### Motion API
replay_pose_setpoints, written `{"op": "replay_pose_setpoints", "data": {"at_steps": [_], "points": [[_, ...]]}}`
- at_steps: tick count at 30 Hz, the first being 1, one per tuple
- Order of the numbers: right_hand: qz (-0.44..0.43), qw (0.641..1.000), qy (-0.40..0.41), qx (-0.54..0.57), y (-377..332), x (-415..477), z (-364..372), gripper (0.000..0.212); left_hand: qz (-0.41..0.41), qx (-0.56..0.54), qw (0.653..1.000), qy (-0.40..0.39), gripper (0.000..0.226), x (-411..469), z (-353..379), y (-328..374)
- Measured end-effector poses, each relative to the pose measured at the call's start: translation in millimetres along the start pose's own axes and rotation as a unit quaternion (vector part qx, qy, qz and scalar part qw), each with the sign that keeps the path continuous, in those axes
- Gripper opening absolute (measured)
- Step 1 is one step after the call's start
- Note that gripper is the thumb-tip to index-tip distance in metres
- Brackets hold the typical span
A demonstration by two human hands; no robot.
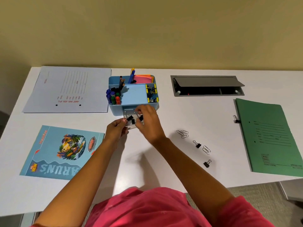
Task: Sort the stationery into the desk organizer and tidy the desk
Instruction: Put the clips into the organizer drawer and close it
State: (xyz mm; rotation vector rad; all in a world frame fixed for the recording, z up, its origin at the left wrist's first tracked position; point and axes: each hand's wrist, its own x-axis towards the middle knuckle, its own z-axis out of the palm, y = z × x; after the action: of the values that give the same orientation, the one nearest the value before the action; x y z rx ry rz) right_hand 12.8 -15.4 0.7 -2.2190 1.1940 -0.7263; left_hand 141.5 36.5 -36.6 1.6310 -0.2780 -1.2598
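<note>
At the blue organizer's [133, 97] front, my left hand [116, 129] pinched the pulled-out clear drawer [131, 126]. My right hand's [147, 122] fingers [139, 110] curled over the binder clips [129, 118] inside it; whether they gripped one I couldn't tell.

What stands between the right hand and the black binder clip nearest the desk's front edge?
Probably nothing, so yes: the binder clip lies on bare desk right of the right hand, which is at the open drawer.
</note>
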Motion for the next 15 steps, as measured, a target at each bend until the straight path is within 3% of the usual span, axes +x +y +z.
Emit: {"op": "replay_pose_setpoints", "data": {"at_steps": [9,15], "points": [[-0.063,0.996,-0.003,-0.064,17,12,10,0.024,-0.002,-0.003,1.0,0.003,0.028,-1,2,1],[-0.036,0.988,0.14,-0.045,78,-3,-31,0.026,-0.011,-0.014,1.0,0.003,0.028,-1,0,-1]]}}
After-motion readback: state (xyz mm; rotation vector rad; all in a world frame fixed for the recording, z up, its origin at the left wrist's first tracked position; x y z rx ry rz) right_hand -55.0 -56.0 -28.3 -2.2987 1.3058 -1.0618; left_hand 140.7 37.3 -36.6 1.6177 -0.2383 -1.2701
